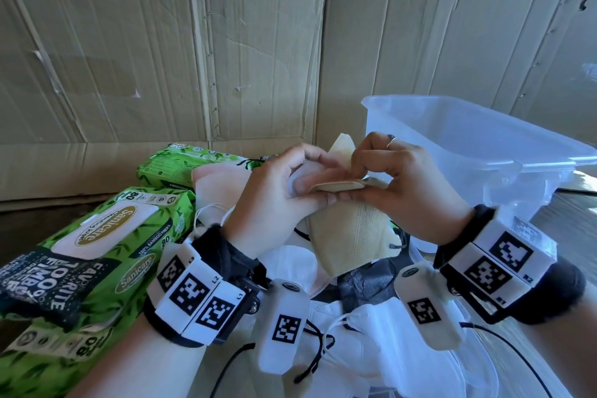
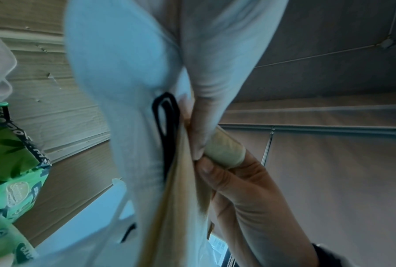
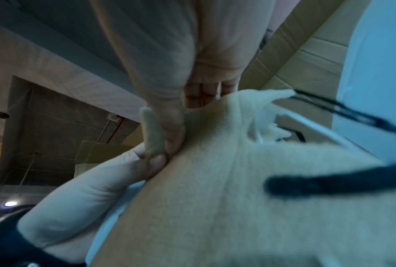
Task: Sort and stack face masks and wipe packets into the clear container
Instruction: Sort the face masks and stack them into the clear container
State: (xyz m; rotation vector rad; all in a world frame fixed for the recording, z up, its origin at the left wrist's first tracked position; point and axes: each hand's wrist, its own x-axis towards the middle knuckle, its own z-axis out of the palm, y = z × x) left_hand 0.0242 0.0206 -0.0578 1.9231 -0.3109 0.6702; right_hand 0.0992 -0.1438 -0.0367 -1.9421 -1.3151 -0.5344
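Beige mask point(image 1: 350, 237) hangs over the white masks point(image 1: 371, 326), its top edge pinched by left hand point(image 1: 277, 197) and right hand point(image 1: 407, 184), beside the clear container point(image 1: 484, 152) and green wipe packets point(image 1: 106, 255).

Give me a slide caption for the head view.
Both hands pinch a beige face mask above a mask pile, beside the clear container.
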